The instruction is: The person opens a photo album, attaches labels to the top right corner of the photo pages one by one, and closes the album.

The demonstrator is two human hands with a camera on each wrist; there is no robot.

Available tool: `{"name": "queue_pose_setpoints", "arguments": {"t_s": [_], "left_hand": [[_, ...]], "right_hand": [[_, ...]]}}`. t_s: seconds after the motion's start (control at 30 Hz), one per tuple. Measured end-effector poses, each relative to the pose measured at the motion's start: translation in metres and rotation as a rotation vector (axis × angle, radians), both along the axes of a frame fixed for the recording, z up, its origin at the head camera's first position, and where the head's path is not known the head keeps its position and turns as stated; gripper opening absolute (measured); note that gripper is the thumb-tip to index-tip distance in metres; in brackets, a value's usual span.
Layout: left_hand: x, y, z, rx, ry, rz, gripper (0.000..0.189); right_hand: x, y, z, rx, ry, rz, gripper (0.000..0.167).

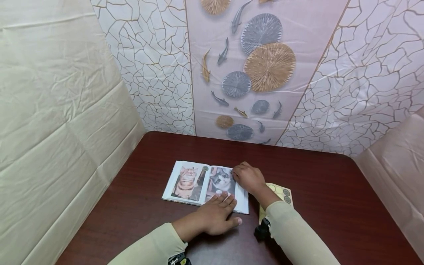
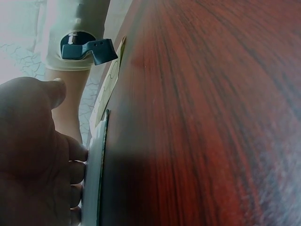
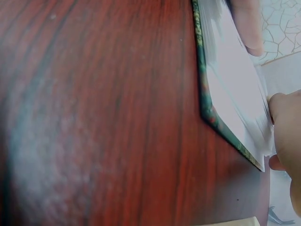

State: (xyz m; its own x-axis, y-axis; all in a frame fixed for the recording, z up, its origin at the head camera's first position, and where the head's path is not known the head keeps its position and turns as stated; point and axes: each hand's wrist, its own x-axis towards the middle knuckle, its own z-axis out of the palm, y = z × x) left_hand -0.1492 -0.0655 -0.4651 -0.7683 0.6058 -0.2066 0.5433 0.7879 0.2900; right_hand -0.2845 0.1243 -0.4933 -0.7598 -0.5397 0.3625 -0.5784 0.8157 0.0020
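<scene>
An open photo book [image 1: 243,206] lies on the table, a cat picture on each page. My left hand [image 1: 216,215] rests on the lower edge of the right page with its fingers straight; the left wrist view shows this hand [image 2: 33,141] beside the book's edge. At the right page's upper corner, my right hand [image 1: 249,178] has curled fingers at a small dark round sticker [image 1: 231,171], partly hidden by them. In the right wrist view its fingertips [image 3: 278,106] are by the page edges. Another round green sticker [image 1: 205,168] is on the left page's upper right corner.
A yellow sticker sheet [image 1: 276,189] with round grey-green stickers [image 1: 286,196] lies right of the book, partly under the right forearm. The dark red wooden table [image 1: 331,206] meets patterned cloth [image 1: 165,73] at the back and plain cloth at the sides.
</scene>
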Motion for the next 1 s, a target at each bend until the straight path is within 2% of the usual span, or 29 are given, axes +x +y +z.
{"name": "queue_pose_setpoints", "arguments": {"t_s": [0.43, 0.7, 1.0], "left_hand": [[-0.001, 0.0, -0.005, -0.007, 0.021, -0.001, 0.078], [-0.001, 0.0, -0.003, -0.01, 0.022, -0.01, 0.075], [0.001, 0.001, 0.003, -0.038, 0.048, -0.017, 0.072]], "right_hand": [[0.005, -0.003, 0.009, 0.087, -0.103, 0.057, 0.02], [0.013, 0.006, 0.013, 0.169, -0.275, 0.029, 0.049], [0.022, 0.013, 0.014, 0.178, -0.355, 0.066, 0.059]]}}
